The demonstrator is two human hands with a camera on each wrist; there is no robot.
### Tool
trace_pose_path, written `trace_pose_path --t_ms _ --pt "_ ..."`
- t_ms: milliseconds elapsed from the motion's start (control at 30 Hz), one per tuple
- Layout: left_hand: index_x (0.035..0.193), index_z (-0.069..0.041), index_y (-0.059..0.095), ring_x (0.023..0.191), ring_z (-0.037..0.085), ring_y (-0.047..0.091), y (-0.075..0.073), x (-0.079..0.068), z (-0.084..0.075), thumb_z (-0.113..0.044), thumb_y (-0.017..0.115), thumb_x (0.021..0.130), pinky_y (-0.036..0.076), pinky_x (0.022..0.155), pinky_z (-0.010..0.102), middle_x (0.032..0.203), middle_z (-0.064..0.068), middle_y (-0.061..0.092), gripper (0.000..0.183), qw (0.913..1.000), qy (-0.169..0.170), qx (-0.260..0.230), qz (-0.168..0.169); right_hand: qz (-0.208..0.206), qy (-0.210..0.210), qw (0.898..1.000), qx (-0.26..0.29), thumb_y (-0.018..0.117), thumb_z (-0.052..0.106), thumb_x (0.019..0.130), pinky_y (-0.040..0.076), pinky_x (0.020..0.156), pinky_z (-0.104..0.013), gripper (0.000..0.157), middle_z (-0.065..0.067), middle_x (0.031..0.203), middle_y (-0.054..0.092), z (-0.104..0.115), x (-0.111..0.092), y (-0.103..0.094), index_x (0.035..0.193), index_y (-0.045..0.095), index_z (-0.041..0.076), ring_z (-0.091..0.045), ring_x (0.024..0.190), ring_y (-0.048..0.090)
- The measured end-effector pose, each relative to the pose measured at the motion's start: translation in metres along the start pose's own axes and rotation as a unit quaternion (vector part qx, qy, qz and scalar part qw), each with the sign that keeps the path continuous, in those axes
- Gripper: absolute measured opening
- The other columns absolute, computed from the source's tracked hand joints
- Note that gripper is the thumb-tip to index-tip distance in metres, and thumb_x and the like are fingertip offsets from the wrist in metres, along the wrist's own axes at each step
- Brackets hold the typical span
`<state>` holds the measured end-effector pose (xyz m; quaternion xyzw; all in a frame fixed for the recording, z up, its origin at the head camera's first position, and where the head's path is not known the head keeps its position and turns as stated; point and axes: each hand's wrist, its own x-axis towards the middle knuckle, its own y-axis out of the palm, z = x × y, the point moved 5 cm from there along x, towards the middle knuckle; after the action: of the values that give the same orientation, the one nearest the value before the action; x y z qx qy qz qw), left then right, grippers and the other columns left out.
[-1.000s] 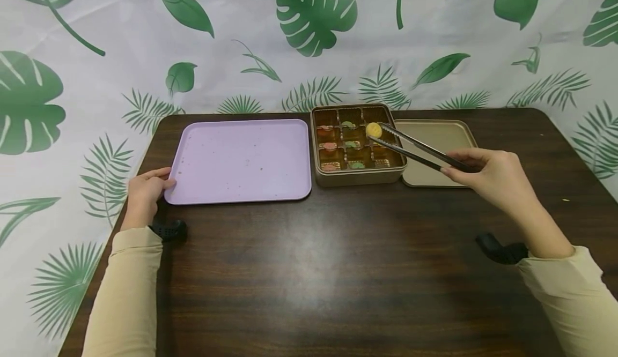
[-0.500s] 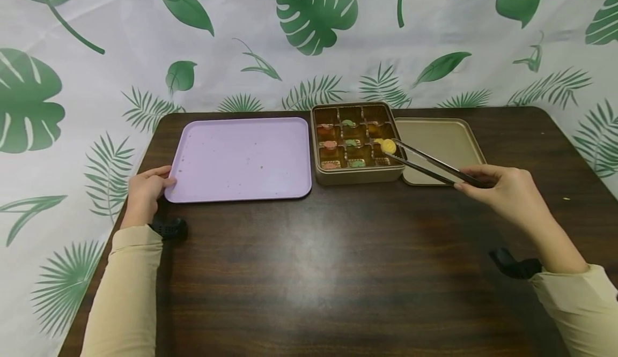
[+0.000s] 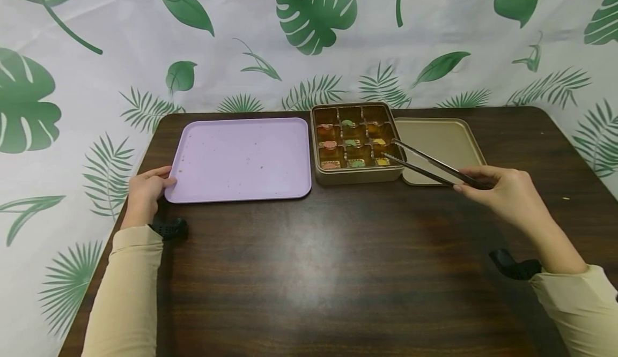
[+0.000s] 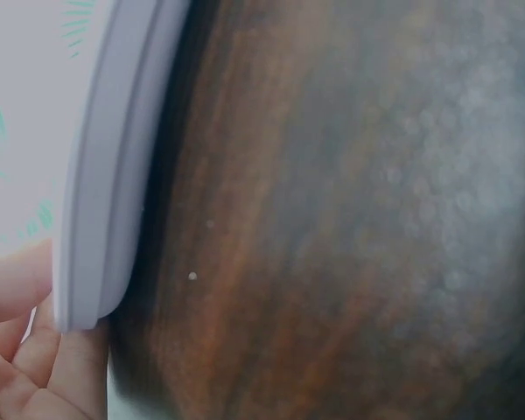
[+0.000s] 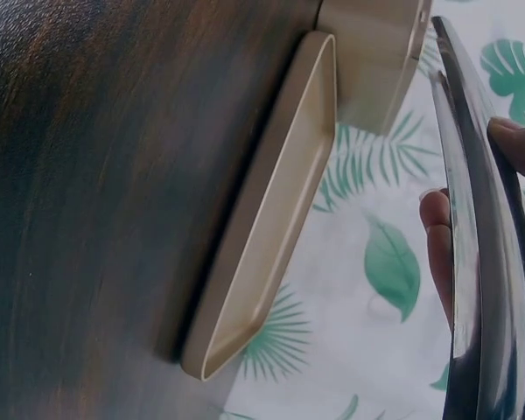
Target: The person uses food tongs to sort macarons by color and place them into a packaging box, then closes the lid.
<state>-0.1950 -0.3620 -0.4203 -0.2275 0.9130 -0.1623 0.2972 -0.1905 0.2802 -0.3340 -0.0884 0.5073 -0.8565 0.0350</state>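
On the left, my left hand [image 3: 146, 188] grips the near left corner of a lilac tray [image 3: 241, 158]; the left wrist view shows the thumb and fingers around the rim [image 4: 96, 192]. My right hand [image 3: 509, 191] holds metal tongs [image 3: 419, 171] by their rear part. The tongs' tips are spread apart over the right side of a gold tin [image 3: 359, 177], with nothing between them. Inside the tin is a divided insert with red, green and yellow pieces. A yellow piece [image 3: 382, 162] lies in its front right compartment.
The tin's shallow gold lid [image 3: 436, 132] lies right of the tin, partly beneath the tongs. Small crumbs dot the tray. A yellow crumb [image 3: 566, 198] lies on the dark wooden table [image 3: 309, 271]. A leaf-printed cloth [image 3: 217, 67] hangs behind.
The tongs have moved right and towards the person and let go of the round yellow piece, now down in the front right compartment. The left hand and tray have stayed put.
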Motion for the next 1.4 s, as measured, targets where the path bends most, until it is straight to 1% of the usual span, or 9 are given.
trace_pose_path --t_ms 300,400,500,633,767,867,967,1100,1400 --pt "0.144 -0.011 0.042 0.113 0.006 0.050 0.000 -0.001 0.000 -0.007 0.052 0.094 0.039 0.110 0.032 0.151 0.010 0.039 0.051 1.0000 0.002 -0.002 0.000 -0.027 0.007 0.999 0.020 0.074 0.023 0.083 0.038 0.055 -0.004 0.040 -0.026 0.103 0.069 -0.007 0.000 -0.004 0.116 0.067 0.001 0.031 0.074 0.039" --pt "0.144 -0.011 0.042 0.109 0.004 0.051 0.000 -0.001 0.001 -0.007 0.052 0.093 0.039 0.110 0.032 0.150 0.011 0.040 0.052 1.0000 -0.001 -0.005 0.003 -0.051 0.012 0.998 0.027 0.075 0.023 0.082 0.038 0.055 -0.004 0.040 0.007 0.088 0.073 -0.012 0.000 -0.009 0.114 0.068 0.001 0.030 0.073 0.042" --pt "0.144 -0.012 0.042 0.110 0.005 0.050 0.000 0.000 0.001 -0.007 0.052 0.094 0.039 0.110 0.032 0.151 0.010 0.039 0.052 1.0000 -0.003 -0.005 0.003 -0.077 0.034 0.996 0.026 0.075 0.026 0.081 0.036 0.056 -0.003 0.041 0.043 0.082 0.051 -0.021 0.000 -0.016 0.114 0.068 0.003 0.031 0.073 0.041" --pt "0.144 -0.012 0.041 0.118 0.009 0.048 0.000 0.000 0.001 -0.008 0.052 0.094 0.038 0.111 0.033 0.153 0.008 0.036 0.051 1.0000 -0.003 0.000 0.004 -0.101 0.074 0.992 0.018 0.073 0.033 0.083 0.032 0.057 0.000 0.048 0.055 0.082 0.035 -0.040 -0.001 -0.024 0.120 0.065 0.004 0.032 0.076 0.036" --pt "0.145 -0.011 0.041 0.126 0.012 0.044 0.000 -0.001 0.000 -0.008 0.052 0.094 0.037 0.112 0.033 0.154 0.006 0.034 0.052 1.0000 -0.002 0.001 0.006 -0.120 0.119 0.986 -0.009 0.069 0.041 0.084 0.029 0.058 0.001 0.055 0.042 0.099 0.050 -0.068 -0.003 -0.029 0.125 0.062 0.005 0.030 0.076 0.031" --pt "0.145 -0.011 0.040 0.129 0.012 0.043 0.000 -0.001 0.000 -0.009 0.052 0.094 0.036 0.112 0.032 0.155 0.006 0.033 0.052 1.0000 -0.003 -0.002 0.007 -0.133 0.154 0.979 -0.032 0.066 0.044 0.086 0.028 0.055 0.001 0.058 0.006 0.123 0.064 -0.089 -0.003 -0.031 0.129 0.059 0.006 0.027 0.075 0.028" --pt "0.145 -0.012 0.040 0.130 0.012 0.042 0.000 -0.001 0.000 -0.009 0.052 0.094 0.035 0.113 0.032 0.155 0.006 0.032 0.052 1.0000 -0.004 -0.005 0.007 -0.132 0.186 0.973 -0.037 0.062 0.043 0.088 0.030 0.054 -0.005 0.060 -0.023 0.130 0.058 -0.111 -0.004 -0.033 0.133 0.054 0.003 0.002 0.086 0.056" --pt "0.145 -0.011 0.039 0.132 0.013 0.040 -0.001 0.000 0.000 -0.010 0.052 0.094 0.034 0.114 0.032 0.155 0.006 0.032 0.052 1.0000 -0.003 -0.004 0.007 -0.125 0.215 0.967 -0.048 0.060 0.042 0.090 0.036 0.059 -0.018 0.062 -0.021 0.132 0.057 -0.145 -0.007 -0.033 0.134 0.052 0.000 -0.037 0.107 0.055" --pt "0.145 -0.011 0.039 0.132 0.012 0.039 -0.001 0.001 0.001 -0.010 0.052 0.094 0.033 0.114 0.032 0.156 0.006 0.031 0.053 1.0000 -0.001 -0.002 0.009 -0.084 0.268 0.958 -0.054 0.051 0.050 0.091 0.047 0.076 -0.049 0.073 -0.026 0.142 0.044 -0.195 -0.011 -0.034 0.140 0.042 -0.003 -0.043 0.109 0.047"
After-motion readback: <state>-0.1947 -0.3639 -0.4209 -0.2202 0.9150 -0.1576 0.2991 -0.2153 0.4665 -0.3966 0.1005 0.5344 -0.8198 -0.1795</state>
